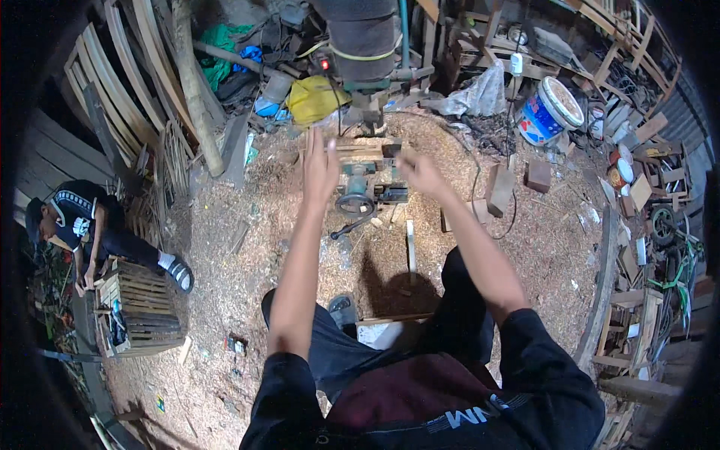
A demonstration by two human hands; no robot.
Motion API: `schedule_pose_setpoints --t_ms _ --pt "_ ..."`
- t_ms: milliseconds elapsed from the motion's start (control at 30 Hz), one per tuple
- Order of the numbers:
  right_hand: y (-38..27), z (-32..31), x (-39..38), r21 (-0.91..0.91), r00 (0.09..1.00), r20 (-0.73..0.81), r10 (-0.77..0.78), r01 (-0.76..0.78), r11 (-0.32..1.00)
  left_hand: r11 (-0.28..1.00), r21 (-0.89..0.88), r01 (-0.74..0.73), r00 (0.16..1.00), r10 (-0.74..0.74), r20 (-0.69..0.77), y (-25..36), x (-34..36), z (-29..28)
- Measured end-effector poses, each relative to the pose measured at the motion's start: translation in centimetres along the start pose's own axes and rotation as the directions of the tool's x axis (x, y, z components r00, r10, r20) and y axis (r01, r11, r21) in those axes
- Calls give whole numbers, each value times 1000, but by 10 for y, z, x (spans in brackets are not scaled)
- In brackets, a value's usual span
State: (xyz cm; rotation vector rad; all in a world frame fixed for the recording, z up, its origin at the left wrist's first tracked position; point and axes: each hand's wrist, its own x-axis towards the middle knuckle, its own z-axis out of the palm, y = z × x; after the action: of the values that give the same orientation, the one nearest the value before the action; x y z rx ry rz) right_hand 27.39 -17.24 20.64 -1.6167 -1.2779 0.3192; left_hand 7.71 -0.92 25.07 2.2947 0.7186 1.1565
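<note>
In front of me stands a green machine point(358, 180) with a handwheel point(355, 204) and a crank handle point(346, 229). A wood strip point(358, 152) lies across its bed, under the machine's dark head point(367, 112). My left hand point(320, 166) is at the strip's left end, fingers stretched out flat and pointing away from me. My right hand point(422, 169) is at the right end, fingers curled and slightly blurred. Beside its fingertips sits a dark block point(391, 151). Whatever the right fingers hold is hidden.
Wood shavings cover the floor point(247, 262). Wooden blocks point(500, 189) and a paint bucket point(551, 112) stand to the right, near a cable point(516, 210). A yellow sack point(313, 101) lies behind the machine. At the left a person point(82, 221) sits by a slatted crate point(139, 307).
</note>
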Motion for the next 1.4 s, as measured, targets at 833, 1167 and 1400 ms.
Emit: schedule_pose_setpoints --t_ms 833,1167,1400 --pt "21 124 -51 -374 874 383 298 -148 915 707 597 381 341 -707 620 -212 -242 133" --pt "20 122 -54 -383 883 371 288 -137 913 625 511 590 241 -741 627 -245 -268 154" --pt "39 124 -54 -291 906 368 210 -102 951 701 453 551 236 -652 721 -272 -257 128"
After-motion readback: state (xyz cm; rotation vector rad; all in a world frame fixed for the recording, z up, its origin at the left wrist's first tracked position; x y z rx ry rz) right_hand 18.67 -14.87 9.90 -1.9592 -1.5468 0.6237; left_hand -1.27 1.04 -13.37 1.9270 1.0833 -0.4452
